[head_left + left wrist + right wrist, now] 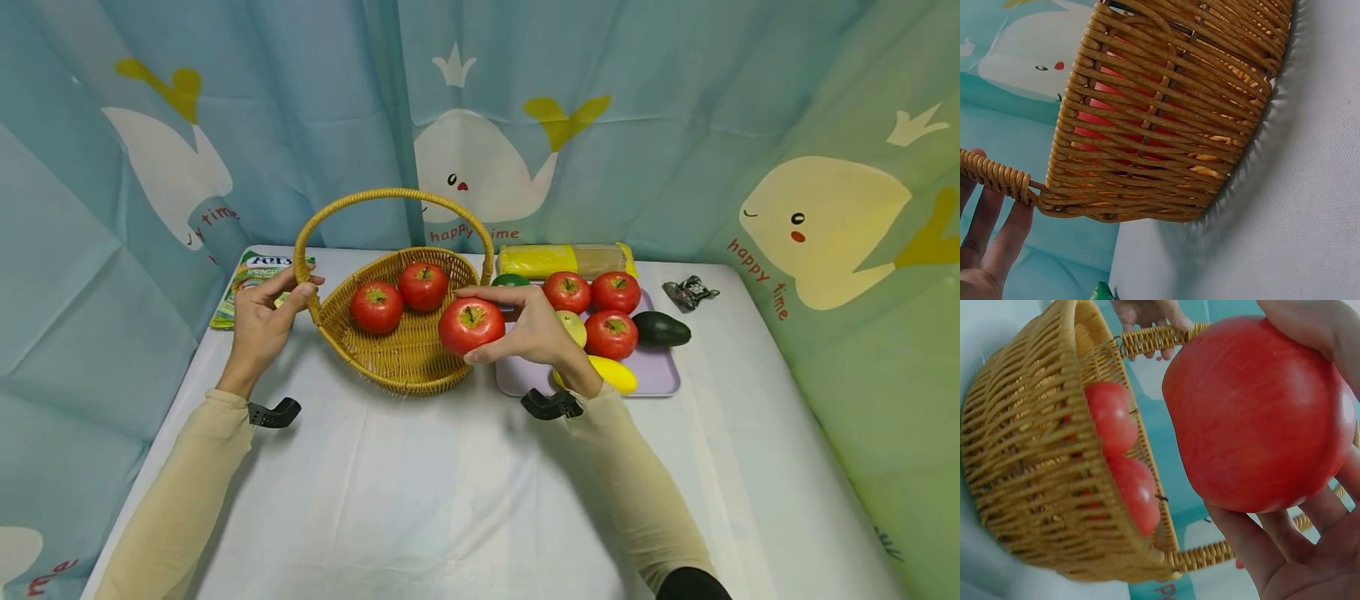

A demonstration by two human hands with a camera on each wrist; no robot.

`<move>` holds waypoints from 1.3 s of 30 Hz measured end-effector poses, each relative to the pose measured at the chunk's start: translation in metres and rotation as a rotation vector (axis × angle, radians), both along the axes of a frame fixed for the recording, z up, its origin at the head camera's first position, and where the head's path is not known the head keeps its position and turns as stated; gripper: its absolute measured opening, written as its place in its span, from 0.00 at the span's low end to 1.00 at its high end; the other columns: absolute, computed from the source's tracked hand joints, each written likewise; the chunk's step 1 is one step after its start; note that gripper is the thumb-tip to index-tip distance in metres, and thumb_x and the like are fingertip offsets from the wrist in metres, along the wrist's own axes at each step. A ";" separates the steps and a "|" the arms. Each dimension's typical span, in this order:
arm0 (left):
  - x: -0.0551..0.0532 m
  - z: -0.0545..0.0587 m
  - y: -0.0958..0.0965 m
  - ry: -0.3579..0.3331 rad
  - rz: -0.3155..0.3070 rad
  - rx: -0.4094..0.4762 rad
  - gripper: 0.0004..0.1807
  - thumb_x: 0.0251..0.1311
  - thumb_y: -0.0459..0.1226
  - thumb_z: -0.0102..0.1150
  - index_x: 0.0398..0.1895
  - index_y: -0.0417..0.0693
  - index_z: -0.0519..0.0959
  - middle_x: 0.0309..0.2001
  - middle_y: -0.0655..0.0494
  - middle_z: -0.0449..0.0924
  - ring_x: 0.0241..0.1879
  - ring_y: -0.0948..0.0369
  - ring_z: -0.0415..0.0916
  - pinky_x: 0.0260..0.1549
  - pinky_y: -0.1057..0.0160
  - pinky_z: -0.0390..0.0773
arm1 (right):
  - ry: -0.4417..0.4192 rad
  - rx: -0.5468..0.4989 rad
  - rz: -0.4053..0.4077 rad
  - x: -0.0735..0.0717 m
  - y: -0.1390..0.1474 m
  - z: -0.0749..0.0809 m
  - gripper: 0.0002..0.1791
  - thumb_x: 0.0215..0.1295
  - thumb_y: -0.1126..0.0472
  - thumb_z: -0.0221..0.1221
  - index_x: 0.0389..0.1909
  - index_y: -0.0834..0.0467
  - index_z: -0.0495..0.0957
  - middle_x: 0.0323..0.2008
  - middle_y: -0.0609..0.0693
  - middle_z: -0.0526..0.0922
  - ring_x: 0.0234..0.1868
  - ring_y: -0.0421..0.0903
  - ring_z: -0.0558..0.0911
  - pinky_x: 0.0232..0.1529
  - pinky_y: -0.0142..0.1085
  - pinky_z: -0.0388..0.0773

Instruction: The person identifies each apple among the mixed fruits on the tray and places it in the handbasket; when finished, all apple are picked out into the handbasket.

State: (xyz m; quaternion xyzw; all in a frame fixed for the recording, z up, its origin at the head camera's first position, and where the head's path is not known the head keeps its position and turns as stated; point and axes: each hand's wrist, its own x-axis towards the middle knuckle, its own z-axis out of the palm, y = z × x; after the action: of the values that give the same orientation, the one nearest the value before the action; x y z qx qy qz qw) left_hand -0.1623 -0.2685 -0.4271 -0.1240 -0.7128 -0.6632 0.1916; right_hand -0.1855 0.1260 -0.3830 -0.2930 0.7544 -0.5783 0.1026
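Note:
My right hand [528, 329] grips a red apple [472, 326] at the right rim of a wicker basket [405, 362]; in the right wrist view the held apple [1260, 415] fills much of the picture, thumb on one side and fingers on the other. Two red apples, one at left [377, 307] and one behind it [424, 287], lie inside the basket. My left hand [262, 321] pinches the lower left end of the arched handle [393, 193]. In the left wrist view its fingers lie against the wrapped handle [997, 175], beside the basket's woven side [1160, 119].
A lilac tray [517, 379] at right holds several red apples [611, 335], a yellow mango-like fruit [615, 375] and a dark avocado [660, 329]. Behind it lies a yellow packet [536, 260]. A dark wrapper [690, 293] sits farther right, a green FOX'S bag [243, 283] at left.

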 end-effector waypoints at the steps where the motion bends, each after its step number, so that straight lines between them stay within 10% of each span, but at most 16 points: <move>1: 0.000 0.000 0.000 0.000 0.001 -0.002 0.17 0.73 0.28 0.62 0.63 0.37 0.84 0.46 0.58 0.91 0.49 0.62 0.85 0.46 0.72 0.88 | -0.003 -0.002 0.009 0.000 -0.002 0.000 0.41 0.42 0.63 0.84 0.64 0.49 0.85 0.56 0.51 0.89 0.52 0.50 0.89 0.52 0.47 0.91; 30: -0.001 0.001 0.001 -0.007 0.006 -0.002 0.17 0.74 0.29 0.62 0.62 0.38 0.84 0.46 0.60 0.91 0.49 0.65 0.85 0.46 0.72 0.88 | 0.027 0.091 0.128 -0.030 -0.075 0.000 0.39 0.41 0.58 0.86 0.60 0.50 0.86 0.58 0.47 0.87 0.56 0.46 0.85 0.61 0.52 0.86; 39: -0.001 0.001 0.000 -0.010 0.011 -0.007 0.16 0.74 0.29 0.62 0.62 0.38 0.84 0.46 0.58 0.91 0.49 0.65 0.84 0.46 0.73 0.88 | -0.009 0.147 0.125 -0.043 -0.087 -0.011 0.40 0.39 0.59 0.87 0.60 0.52 0.86 0.57 0.48 0.89 0.55 0.44 0.86 0.60 0.40 0.87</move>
State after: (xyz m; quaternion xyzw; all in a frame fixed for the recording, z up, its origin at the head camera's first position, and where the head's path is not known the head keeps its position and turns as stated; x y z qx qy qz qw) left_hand -0.1631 -0.2681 -0.4266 -0.1175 -0.7166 -0.6604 0.1911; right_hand -0.2281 0.0393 -0.3936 -0.3285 0.7746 -0.5153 0.1629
